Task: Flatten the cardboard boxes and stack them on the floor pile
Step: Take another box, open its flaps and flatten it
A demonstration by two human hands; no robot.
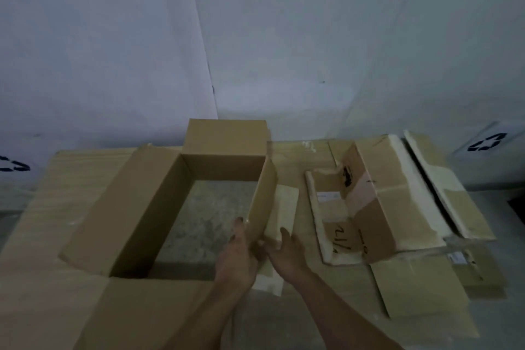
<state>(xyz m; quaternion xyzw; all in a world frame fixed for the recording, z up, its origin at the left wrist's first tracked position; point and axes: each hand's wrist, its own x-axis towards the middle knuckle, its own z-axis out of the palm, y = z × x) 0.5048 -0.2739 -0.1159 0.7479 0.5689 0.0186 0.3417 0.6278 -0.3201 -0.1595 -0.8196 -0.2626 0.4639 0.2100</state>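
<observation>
Head view. I stood over an open cardboard box (181,207) that sat on the floor (204,216) near the corner of two pale walls (341,37). The box had no bottom: bare mottled floor showed through its middle. Its far flap (225,136) stood up against the wall corner, its left flap (93,202) lay spread outward, and the near flap (136,312) lay flat toward me.

Both my hands were at the near end of the box's right side panel (262,199), which stood upright. My left hand (237,258) held that panel's near edge, thumb up along the inner face and fingers curled round it. My right hand (287,250) was just beside it on the outer side, fingers partly bent against the panel's lower corner; whether they truly gripped it I could not tell.

To the right of the box, flattened cardboard (412,293) lay in a low pile on the floor. A smaller box (366,202) rested on that pile, half folded, with black handwriting and a dark printed mark on its faces. Another flattened sheet (446,185) lay beyond it toward the right wall. Black recycling symbols showed at the far right (487,142) and far left (14,165) edges of the view.
</observation>
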